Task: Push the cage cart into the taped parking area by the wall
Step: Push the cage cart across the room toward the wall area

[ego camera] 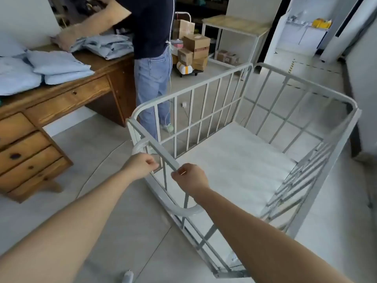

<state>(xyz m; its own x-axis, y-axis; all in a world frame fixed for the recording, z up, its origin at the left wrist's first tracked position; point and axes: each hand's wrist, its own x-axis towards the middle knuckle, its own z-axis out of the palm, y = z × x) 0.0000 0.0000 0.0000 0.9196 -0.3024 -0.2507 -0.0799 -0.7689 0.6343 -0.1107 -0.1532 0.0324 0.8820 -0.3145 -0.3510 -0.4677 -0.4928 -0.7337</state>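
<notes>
cage cart (234, 160) wheels hidden, right side blurred

You have one view only, from the camera on your head, wide-angle, looking forward and steeply down along your forearms. It sits close above the cage cart (234, 160), whose near rail fills the middle; the wooden surface (61, 94) lies at the left edge.

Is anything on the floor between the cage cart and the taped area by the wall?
Nothing visible blocks it. The cage cart faces bare floor up to the striped tape. The person and box stack stand off to its left side.
</notes>
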